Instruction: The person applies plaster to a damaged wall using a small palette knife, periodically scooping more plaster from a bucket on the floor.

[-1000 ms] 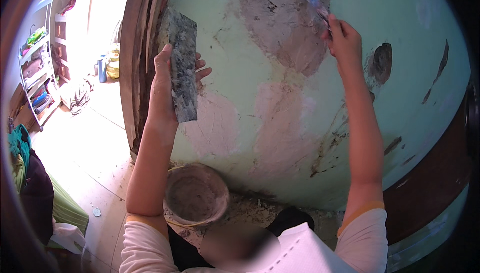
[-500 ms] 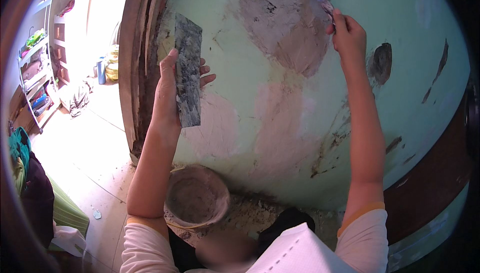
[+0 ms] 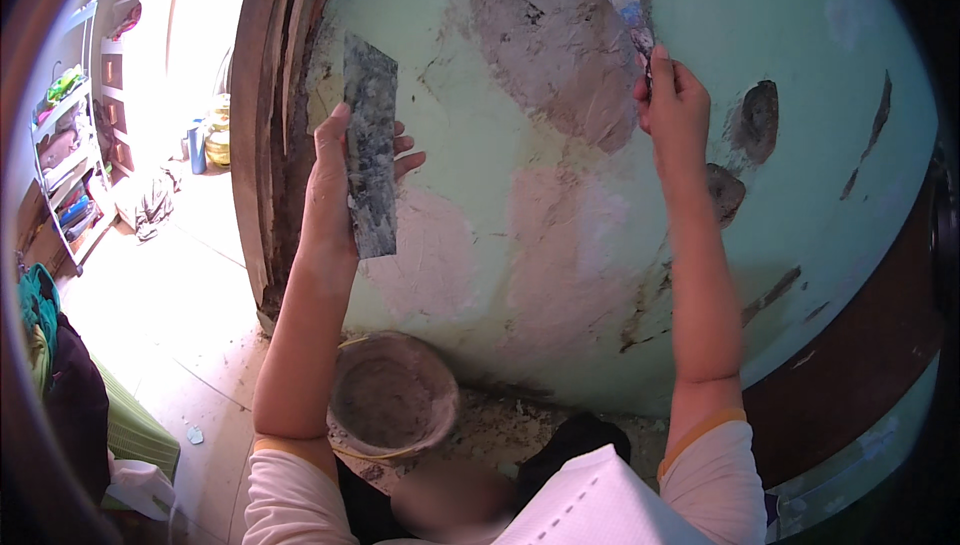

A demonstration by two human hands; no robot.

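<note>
My right hand [image 3: 678,105] is closed round the handle of a putty knife [image 3: 622,3]. Its smeared blade lies against or just in front of a large grey plaster patch [image 3: 545,45] on the green wall [image 3: 450,135]; whether it touches I cannot tell. In my left hand [image 3: 335,160] is a flat rectangular board [image 3: 371,145], streaked grey and held upright, the thumb on its near edge and fingertips showing past the far one. Paler pinkish patches [image 3: 560,255] mark the wall below the big one.
A bucket [image 3: 392,395] of grey mix stands at the wall's foot, with crumbs of plaster around it. Left of the worn wooden door frame [image 3: 262,145] are a bright doorway, a shelf rack [image 3: 70,145] and a green-striped cloth [image 3: 135,410]. Dark holes [image 3: 757,122] pit the wall at right.
My right hand with the putty knife has moved a little down and to the left across the plaster patch. My left hand and the board have hardly shifted.
</note>
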